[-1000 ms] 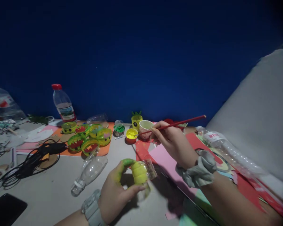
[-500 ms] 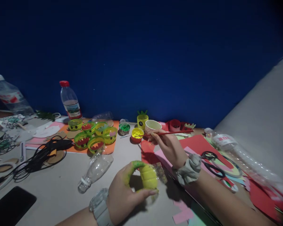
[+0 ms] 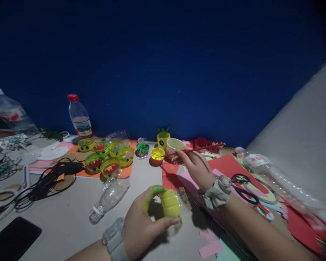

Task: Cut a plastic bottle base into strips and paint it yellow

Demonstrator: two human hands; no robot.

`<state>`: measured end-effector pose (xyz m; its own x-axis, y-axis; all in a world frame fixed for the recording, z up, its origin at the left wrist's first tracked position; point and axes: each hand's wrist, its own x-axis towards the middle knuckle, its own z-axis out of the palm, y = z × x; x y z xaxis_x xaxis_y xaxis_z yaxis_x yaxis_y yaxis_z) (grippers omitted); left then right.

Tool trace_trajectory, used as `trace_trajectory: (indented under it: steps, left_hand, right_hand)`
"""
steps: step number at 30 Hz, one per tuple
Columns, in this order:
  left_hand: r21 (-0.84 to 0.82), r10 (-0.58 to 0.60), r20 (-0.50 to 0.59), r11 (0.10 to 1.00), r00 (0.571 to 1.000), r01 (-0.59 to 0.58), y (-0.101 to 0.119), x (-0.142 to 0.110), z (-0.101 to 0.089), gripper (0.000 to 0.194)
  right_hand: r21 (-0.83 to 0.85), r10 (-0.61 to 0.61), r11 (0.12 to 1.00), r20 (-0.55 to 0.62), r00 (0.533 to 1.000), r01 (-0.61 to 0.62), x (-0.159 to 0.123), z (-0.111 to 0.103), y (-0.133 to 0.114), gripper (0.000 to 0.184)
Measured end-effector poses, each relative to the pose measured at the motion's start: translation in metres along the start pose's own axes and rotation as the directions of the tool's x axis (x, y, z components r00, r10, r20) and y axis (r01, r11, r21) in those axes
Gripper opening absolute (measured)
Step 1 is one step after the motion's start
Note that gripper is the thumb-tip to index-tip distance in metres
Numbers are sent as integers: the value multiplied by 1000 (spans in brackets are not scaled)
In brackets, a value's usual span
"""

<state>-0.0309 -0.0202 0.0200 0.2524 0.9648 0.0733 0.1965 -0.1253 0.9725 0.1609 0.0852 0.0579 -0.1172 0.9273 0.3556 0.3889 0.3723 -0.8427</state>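
Note:
My left hand [image 3: 145,219] is closed around a clear plastic bottle piece with yellow paint [image 3: 170,203], held low over the table; green paint marks the fingers. In my right hand [image 3: 194,165] is a thin red paintbrush [image 3: 203,148], pinched near its middle, its tip at the red-sided cup of yellow paint [image 3: 157,155]. Just left of that stands a small cup of green paint [image 3: 142,148]. A patterned paper cup [image 3: 175,145] is right behind my right fingers. Behind it sits a yellow painted cup with green leaves [image 3: 163,139].
Several painted yellow-green cups [image 3: 110,167] stand on orange paper. A cut bottle top [image 3: 110,197] lies left of my left hand. Black cables [image 3: 43,185] and a phone [image 3: 15,235] are further left. Scissors [image 3: 246,188] and coloured paper [image 3: 228,165] lie right, beside a big clear bottle [image 3: 277,177].
The brush's handle end has shifted slightly right and up, its tip still at the yellow paint. My left hand keeps its hold on the painted piece, almost unmoved.

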Motion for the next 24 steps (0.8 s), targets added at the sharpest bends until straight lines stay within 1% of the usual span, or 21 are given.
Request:
trace_trajectory:
  steps: [3, 5, 7, 8, 10, 11, 12, 13, 14, 16, 18, 20, 24]
  left_hand:
    - [-7, -3, -15, 1000, 1000, 3, 0, 0, 1, 46]
    - [5, 3, -41, 1000, 999, -3, 0, 0, 1, 45]
    - [26, 19, -68, 1000, 997, -17, 1, 1, 1, 44]
    - [37, 23, -84, 999, 996, -20, 1, 1, 0, 44]
    - [54, 20, -114, 998, 993, -14, 1, 1, 0, 47]
    - [59, 15, -126, 998, 992, -7, 1, 1, 1, 49]
    - [60, 8, -132, 998, 991, 0, 0, 2, 1, 50]
    - [59, 2, -132, 998, 991, 5, 0, 2, 1, 51]
    - [55, 2, -134, 998, 991, 6, 0, 2, 2, 51]
    - [53, 9, -144, 999, 990, -2, -1, 3, 3, 48]
    - [49, 20, -153, 999, 988, -12, 0, 4, 4, 44]
    - [44, 29, -158, 999, 987, -23, 0, 5, 5, 42]
    - [14, 33, -157, 999, 987, -31, -1, 5, 7, 37]
  right_hand:
    - [-4, -45, 999, -88, 995, 45, 0, -7, -11, 36]
    - [-8, -82, 997, -155, 985, 81, -2, -16, -25, 35]
    - [-4, -122, 992, -209, 970, 124, -7, -28, -46, 34]
    - [16, -158, 986, -272, 949, 168, -11, -34, -59, 30]
    - [37, -195, 974, -351, 916, 222, -21, -45, -84, 24]
    - [95, -192, 965, -390, 900, 246, -26, -49, -95, 23]
    - [127, -168, 963, -406, 898, 238, -32, -51, -106, 24]
    - [115, -148, 970, -418, 896, 214, -37, -53, -114, 25]
    - [86, -128, 980, -425, 896, 181, -43, -53, -119, 28]
    - [26, -146, 986, -344, 928, 164, -51, -49, -124, 29]
    - [-45, -192, 981, -262, 946, 186, -57, -44, -121, 31]
    - [-120, -230, 971, -215, 949, 208, -59, -41, -116, 33]
    - [-272, -251, 942, -188, 949, 195, -59, -42, -110, 33]
